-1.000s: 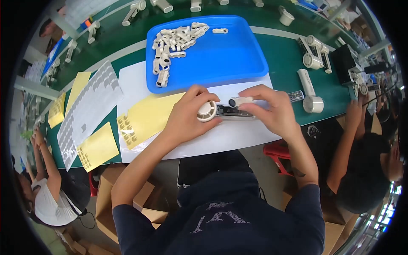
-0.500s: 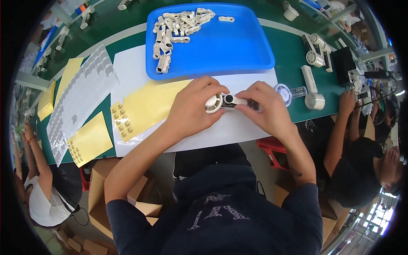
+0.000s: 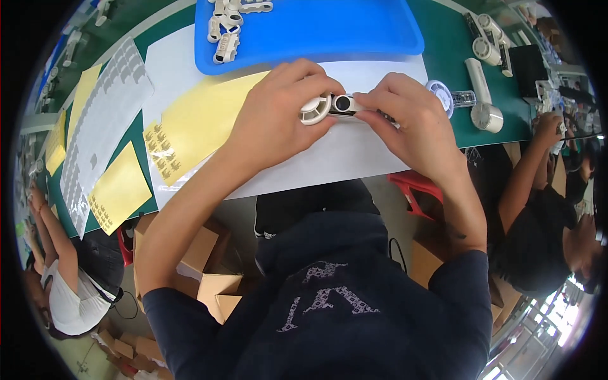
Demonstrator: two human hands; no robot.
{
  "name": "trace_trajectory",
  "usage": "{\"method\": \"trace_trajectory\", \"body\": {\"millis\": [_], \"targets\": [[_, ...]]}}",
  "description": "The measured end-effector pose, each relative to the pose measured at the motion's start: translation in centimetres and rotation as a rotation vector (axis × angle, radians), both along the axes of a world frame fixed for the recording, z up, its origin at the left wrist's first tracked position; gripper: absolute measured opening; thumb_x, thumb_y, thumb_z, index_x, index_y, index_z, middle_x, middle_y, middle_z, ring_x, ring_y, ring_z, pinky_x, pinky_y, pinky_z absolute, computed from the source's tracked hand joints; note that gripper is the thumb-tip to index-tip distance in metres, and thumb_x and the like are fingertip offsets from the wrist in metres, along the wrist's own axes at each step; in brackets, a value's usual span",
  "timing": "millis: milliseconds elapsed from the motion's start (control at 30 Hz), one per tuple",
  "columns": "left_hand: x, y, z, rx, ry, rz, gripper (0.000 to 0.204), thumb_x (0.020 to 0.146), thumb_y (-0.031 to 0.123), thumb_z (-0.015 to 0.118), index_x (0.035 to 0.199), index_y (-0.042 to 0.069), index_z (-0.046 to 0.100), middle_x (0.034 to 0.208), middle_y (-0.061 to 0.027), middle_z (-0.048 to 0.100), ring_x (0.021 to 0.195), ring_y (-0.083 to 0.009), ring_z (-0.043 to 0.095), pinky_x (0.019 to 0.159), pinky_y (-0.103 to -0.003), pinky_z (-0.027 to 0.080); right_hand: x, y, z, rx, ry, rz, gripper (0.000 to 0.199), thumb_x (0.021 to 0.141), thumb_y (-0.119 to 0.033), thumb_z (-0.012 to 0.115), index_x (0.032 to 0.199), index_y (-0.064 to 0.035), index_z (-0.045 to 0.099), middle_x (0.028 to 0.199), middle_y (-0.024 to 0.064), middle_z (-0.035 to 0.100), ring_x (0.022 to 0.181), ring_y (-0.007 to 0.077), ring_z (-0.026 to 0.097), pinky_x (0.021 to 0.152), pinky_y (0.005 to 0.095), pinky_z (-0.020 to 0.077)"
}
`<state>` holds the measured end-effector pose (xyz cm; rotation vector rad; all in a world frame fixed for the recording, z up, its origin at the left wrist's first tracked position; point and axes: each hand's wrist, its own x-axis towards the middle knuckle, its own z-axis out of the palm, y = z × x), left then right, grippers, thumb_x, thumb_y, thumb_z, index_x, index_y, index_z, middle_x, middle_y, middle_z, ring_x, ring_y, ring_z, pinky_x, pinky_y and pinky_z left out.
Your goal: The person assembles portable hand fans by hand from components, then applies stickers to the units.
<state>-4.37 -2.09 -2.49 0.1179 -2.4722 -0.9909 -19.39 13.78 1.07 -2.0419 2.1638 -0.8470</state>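
Observation:
My left hand [image 3: 273, 111] is closed round a white handheld device with a round ribbed head [image 3: 315, 111], holding it just above the white sheet. Along its dark, open handle lies a small white cover piece [image 3: 344, 104] with a black round spot. My right hand [image 3: 415, 117] pinches the handle's other end, thumb and index finger at the cover piece. Those fingertips partly hide the handle. Close to my right hand lies another device with a pale round head [image 3: 439, 96] and a see-through handle.
A blue tray [image 3: 316, 60] with several white cover pieces [image 3: 226, 47] stands beyond my hands. Yellow sticker sheets [image 3: 202, 120] and a grey-patterned sheet [image 3: 111, 101] lie left. White devices [image 3: 486, 117] and a black box [image 3: 529, 66] stand right. A person [image 3: 538, 234] works on each side.
The view has tilted, so the tray and table sit higher in the picture. Both hands keep hold of the device, which is turned slightly; the right fingers have shifted a little along it.

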Motion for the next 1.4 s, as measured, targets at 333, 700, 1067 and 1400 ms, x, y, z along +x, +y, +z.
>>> {"method": "trace_trajectory", "body": {"millis": [333, 700, 1067, 1400], "targets": [[-0.1, -0.7, 0.7, -0.113, -0.013, -0.006, 0.036, 0.07, 0.008, 0.078, 0.104, 0.011, 0.069, 0.101, -0.0072, 0.06, 0.093, -0.0268, 0.06, 0.076, -0.036, 0.05, 0.0, -0.8, 0.9, 0.115, 0.071, -0.04, 0.009, 0.076, -0.008, 0.068, 0.084, -0.0048, 0.07, 0.079, 0.0099, 0.058, 0.079, 0.0291, 0.06, 0.068, 0.0415, 0.0492], [1.1, 2.1, 1.5, -0.245, 0.102, 0.061, 0.035, 0.06, 0.005, 0.083, 0.091, 0.005, 0.068, 0.102, -0.0096, 0.065, 0.099, -0.0325, 0.06, 0.084, -0.04, 0.049, -0.3, 5.5, 0.6, -0.273, -0.329, -0.062, 0.031, 0.08, -0.006, 0.068, 0.111, -0.0058, 0.064, 0.09, 0.011, 0.065, 0.089, 0.0258, 0.064, 0.078, 0.037, 0.0519], [-1.1, 1.1, 2.0, -0.185, -0.072, 0.025, 0.031, 0.063, 0.005, 0.083, 0.087, 0.002, 0.063, 0.093, -0.0116, 0.065, 0.086, -0.0295, 0.061, 0.075, -0.036, 0.049, -14.9, 23.6, -2.4, 0.08, -0.525, -0.871, 0.032, 0.093, -0.008, 0.048, 0.12, -0.002, 0.065, 0.056, 0.0018, 0.055, 0.048, 0.0074, 0.051, 0.049, 0.024, 0.043], [-1.7, 0.8, 2.9, -0.149, -0.147, 0.024, 0.033, 0.063, 0.002, 0.08, 0.09, 0.003, 0.062, 0.089, -0.0128, 0.063, 0.084, -0.0301, 0.06, 0.075, -0.036, 0.047, -15.8, 23.8, -2.9, 0.067, -0.446, -0.85, 0.031, 0.089, -0.005, 0.051, 0.114, 0.0023, 0.066, 0.06, 0.0054, 0.058, 0.052, 0.0099, 0.056, 0.053, 0.0275, 0.0467]]}}
